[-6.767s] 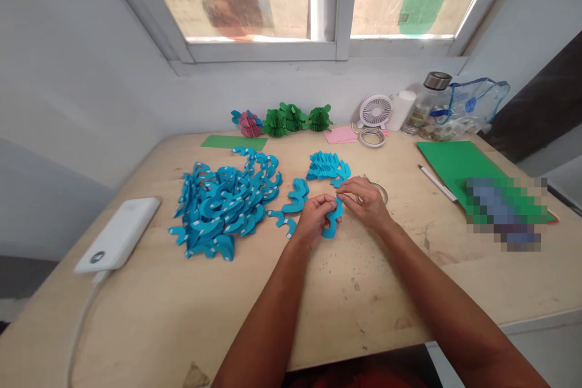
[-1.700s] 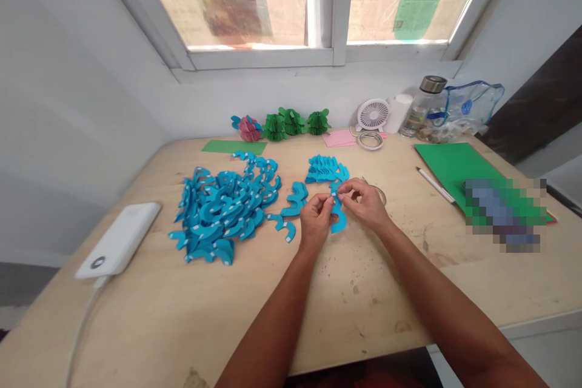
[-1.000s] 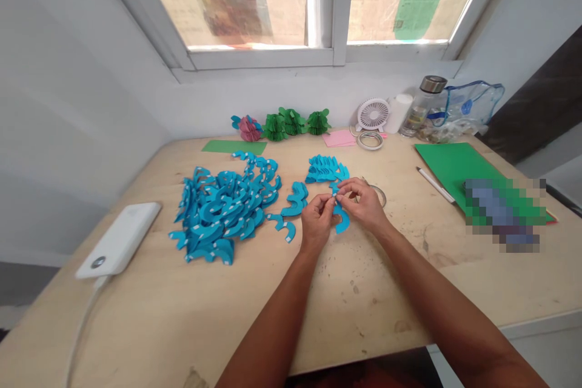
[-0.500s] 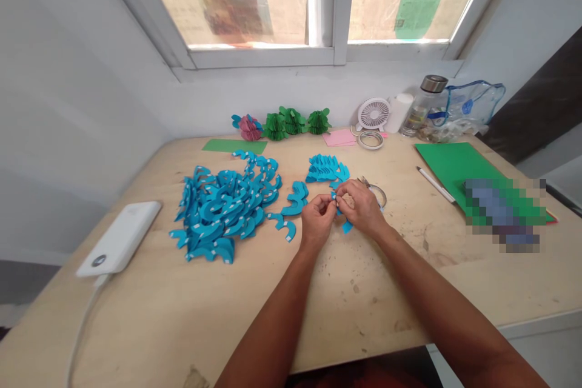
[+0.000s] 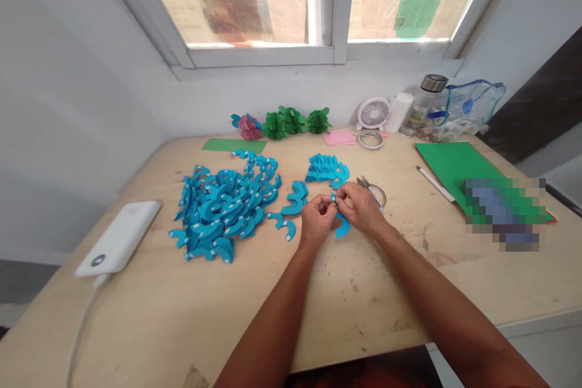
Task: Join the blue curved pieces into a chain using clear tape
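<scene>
My left hand (image 5: 317, 217) and my right hand (image 5: 358, 205) meet over the middle of the table, fingers pinched on a small curved blue paper piece (image 5: 342, 228). Its lower end sticks out beneath my fingers, and a bit with white on it shows between the fingertips. Left of my left hand lie a few curved blue pieces (image 5: 296, 197) with white tabs. Farther left spreads a big heap of blue paper pieces (image 5: 222, 206), many bearing white squares. Behind my hands stands a row of folded blue pieces (image 5: 327, 168). Scissors (image 5: 367, 187) and a tape roll (image 5: 378, 195) lie beside my right hand.
Green paper balls (image 5: 293, 121) and a pink one (image 5: 249, 127) line the wall. A small fan (image 5: 373, 114), a tape roll (image 5: 370, 140) and a bottle (image 5: 426, 103) stand at the back right. Green sheets (image 5: 459, 163) and a pen (image 5: 435, 183) lie right, a white power bank (image 5: 120, 236) left.
My right hand has shifted slightly, and more of the blue paper piece shows below my fingers. The scissors beside it are more visible. My left hand stays nearly in place.
</scene>
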Tool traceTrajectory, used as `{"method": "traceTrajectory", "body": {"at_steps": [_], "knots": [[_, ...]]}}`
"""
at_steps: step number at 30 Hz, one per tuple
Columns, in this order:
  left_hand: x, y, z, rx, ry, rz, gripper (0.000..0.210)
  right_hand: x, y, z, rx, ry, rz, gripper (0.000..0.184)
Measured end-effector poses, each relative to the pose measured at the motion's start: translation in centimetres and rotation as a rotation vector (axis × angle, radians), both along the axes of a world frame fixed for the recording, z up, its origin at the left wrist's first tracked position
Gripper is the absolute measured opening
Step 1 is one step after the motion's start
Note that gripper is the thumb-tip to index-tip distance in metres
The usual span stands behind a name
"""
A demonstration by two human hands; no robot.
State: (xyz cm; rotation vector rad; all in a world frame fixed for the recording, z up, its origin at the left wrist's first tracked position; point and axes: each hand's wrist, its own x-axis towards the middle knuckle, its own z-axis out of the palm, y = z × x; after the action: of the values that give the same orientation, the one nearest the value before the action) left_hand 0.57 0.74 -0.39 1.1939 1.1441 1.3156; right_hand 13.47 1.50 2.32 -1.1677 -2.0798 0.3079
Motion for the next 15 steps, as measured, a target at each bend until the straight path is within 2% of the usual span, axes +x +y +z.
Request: {"method": "traceTrajectory", "body": {"at_steps": [8,15], "knots": [[-0.11,-0.01,0.18,-0.031,-0.018,-0.03,0.007,-0.01,-0.01,-0.04,-0.041,0.004,-0.02,0.004],[-0.16,0.03,-0.28,-0.036,-0.026,-0.067,0.009,-0.05,-0.02,0.07,-0.077,0.01,-0.042,0.003]]}}
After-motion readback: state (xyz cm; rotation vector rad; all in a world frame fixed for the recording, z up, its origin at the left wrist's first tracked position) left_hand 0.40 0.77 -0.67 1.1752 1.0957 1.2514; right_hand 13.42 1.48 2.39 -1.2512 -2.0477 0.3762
